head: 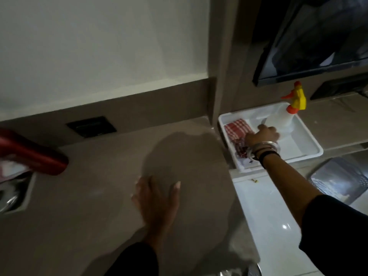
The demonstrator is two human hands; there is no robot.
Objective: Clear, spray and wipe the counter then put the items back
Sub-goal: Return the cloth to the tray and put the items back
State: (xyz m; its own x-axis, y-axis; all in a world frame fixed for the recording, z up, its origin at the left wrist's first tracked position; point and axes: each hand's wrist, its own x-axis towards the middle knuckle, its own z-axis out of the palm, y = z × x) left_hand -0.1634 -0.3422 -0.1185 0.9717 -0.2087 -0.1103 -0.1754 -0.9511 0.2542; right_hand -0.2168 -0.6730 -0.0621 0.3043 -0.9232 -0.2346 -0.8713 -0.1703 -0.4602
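Observation:
My left hand [157, 200] lies flat, fingers spread, on the brown counter [89, 196], holding nothing. My right hand [263, 134], with bangles at the wrist, reaches into a white tray [304, 140] on a ledge to the right of the counter. Inside the tray are a red-and-white checked cloth [237, 127] and an upright clear spray bottle [282, 120] with a yellow and orange trigger head. The curled fingers sit between the cloth and the bottle's base. Whether they grip either one is not clear.
A red curved handle [39, 156] juts in from the left above a metal recess [14, 196]. A black socket panel [91, 126] is set in the backsplash. A dark screen [318, 36] hangs above the tray. Below the tray lie a white surface [268, 216] and a dark mat [338, 180].

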